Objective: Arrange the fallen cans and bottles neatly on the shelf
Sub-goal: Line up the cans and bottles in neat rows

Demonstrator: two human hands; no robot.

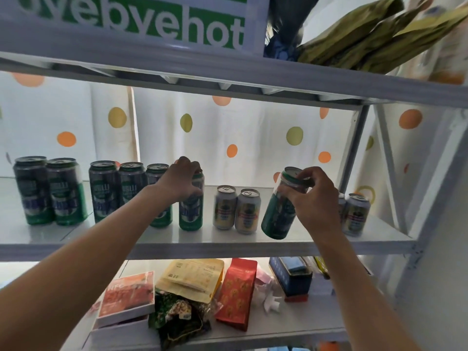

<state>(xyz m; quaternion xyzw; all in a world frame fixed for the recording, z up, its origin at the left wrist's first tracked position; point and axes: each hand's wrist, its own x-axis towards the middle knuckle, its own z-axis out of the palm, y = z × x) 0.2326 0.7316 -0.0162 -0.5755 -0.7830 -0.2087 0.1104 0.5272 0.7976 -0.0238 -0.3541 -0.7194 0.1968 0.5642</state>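
Left hand (183, 178) grips upright green can (191, 211) on shelf (228, 245); right hand (312, 196) holds tilted green can (278, 211)

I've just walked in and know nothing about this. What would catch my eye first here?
Two bare arms reach up to the middle shelf. The right hand holds a tilted green can by its top, lifted above the shelf edge, while the left hand grips the top of an upright green can at the end of a row. Behind hangs a white curtain with orange and green dots.
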